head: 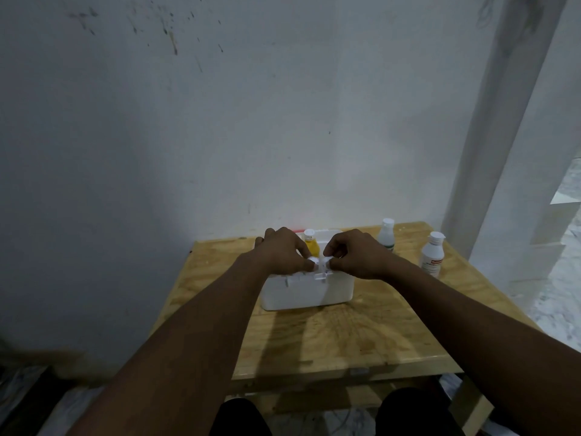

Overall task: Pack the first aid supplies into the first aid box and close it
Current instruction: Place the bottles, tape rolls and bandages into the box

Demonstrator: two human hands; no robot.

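Observation:
A white first aid box (306, 292) stands open on the wooden table (345, 335), its latch facing me. A yellow bottle (311, 243) with a white cap stands upright inside it. My left hand (283, 251) and my right hand (355, 254) meet over the box's near rim, fingers pinched together on a small white item (320, 264) between them; I cannot tell what it is. Two white bottles stand outside the box to the right: one (386, 236) near the wall, one (432, 254) with a red label closer to the table's right edge.
The table stands against a stained white wall (220, 121). A white door frame (503, 152) rises at the right, with tiled floor beyond it. A strip of red shows behind the box. My knees sit under the table's front edge.

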